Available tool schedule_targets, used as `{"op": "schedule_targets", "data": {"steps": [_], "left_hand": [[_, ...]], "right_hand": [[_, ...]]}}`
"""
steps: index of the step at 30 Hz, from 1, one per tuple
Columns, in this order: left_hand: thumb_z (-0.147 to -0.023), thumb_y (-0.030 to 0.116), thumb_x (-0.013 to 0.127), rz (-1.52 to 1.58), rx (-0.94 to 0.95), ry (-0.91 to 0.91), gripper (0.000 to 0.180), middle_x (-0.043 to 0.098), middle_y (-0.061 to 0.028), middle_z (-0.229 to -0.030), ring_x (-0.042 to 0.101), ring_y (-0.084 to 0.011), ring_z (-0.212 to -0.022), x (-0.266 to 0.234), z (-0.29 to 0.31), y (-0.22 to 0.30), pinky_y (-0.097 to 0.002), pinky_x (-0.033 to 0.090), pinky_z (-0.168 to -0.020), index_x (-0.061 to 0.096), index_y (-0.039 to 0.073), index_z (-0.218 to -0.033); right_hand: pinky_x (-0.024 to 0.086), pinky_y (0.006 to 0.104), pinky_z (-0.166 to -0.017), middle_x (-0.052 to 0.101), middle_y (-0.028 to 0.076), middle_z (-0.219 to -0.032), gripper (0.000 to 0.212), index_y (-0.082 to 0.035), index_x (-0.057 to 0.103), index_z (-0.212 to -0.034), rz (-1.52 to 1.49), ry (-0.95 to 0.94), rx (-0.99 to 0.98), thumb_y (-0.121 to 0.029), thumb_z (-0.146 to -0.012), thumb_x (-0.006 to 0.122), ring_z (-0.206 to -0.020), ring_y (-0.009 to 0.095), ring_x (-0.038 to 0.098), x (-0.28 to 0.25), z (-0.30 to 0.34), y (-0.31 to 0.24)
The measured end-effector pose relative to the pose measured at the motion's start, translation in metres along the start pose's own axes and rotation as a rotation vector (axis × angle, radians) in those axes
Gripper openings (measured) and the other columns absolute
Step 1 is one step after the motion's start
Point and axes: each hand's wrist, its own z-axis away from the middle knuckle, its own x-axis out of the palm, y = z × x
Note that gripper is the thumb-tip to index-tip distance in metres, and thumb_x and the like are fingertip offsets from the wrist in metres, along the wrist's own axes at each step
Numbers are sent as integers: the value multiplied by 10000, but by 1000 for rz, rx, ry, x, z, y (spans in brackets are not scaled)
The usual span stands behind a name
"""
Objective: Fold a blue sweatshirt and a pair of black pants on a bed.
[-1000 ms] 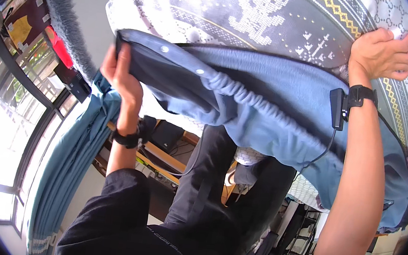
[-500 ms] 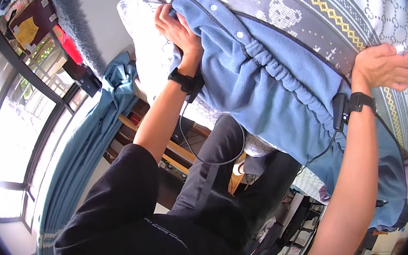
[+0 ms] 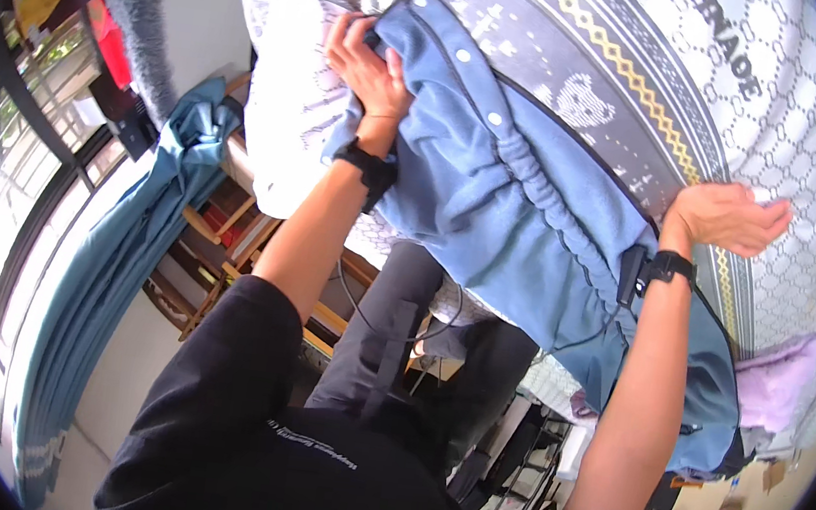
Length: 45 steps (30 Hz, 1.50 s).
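Note:
A blue fleece garment (image 3: 467,176) with dark piping, white snaps and a gathered elastic band lies spread over the bed. My left hand (image 3: 369,69) rests at its far left corner, fingers spread and slightly bent over the edge. My right hand (image 3: 729,216) is beyond the garment's right edge, over the patterned bedcover (image 3: 629,84). Its fingers are loosely curved and partly apart; a small bright white spot shows by the fingertips, too washed out to make out. Both wrists carry black bands with a small device.
The bed's near edge is in front of my legs. A pale purple cloth (image 3: 778,383) lies to the right. On the left hang a blue curtain (image 3: 114,272) and a window (image 3: 7,199). Wooden furniture (image 3: 212,253) and a black metal rack (image 3: 530,460) stand lower down.
The view has shifted, so the surroundings have turned. My right hand appears lower and further left in the picture, still beside the garment. My left hand stays at the garment's corner.

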Motion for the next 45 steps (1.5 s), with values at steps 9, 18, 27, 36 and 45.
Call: {"op": "schedule_targets", "data": {"steps": [9,18,27,36,45], "left_hand": [[-703,96,731,-74,-18,-111,300,336,-209,-1389,335,-366,-1242,-55,10,32,-484,203,-1013,608,100,-977],[-934,52,534,137,-493,-110,373,551,-158,-1131,551,-196,-1002,-120,32,72,-314,433,-890,405,-40,-1272],[-894,316,584,209,-434,-356,380,608,-68,-1069,545,-198,-1036,-137,20,11,-345,383,-951,580,49,-1163],[-953,161,548,638,-872,-179,188,616,13,-909,546,-55,-835,-173,35,-39,-228,421,-765,648,9,-998],[-836,256,679,739,-823,-637,595,476,-79,-1241,471,-170,-1141,-171,52,-30,-311,349,-1004,421,36,-1324]], "right_hand": [[214,533,-994,353,180,-1342,500,-12,379,-1303,7,10,-31,-354,-958,264,-1257,339,327,0,-2,2],[201,523,-999,346,183,-1330,490,4,376,-1280,1,3,-33,-340,-950,261,-1237,338,327,2,2,6],[212,513,-988,349,182,-1317,471,4,368,-1262,31,-2,-51,-318,-922,312,-1225,349,336,4,2,2],[215,508,-979,347,193,-1311,487,10,366,-1260,35,2,-58,-341,-938,263,-1178,359,347,6,3,7],[223,511,-969,350,219,-1311,480,8,356,-1266,29,0,-71,-338,-947,263,-1166,376,358,5,4,6]]}}
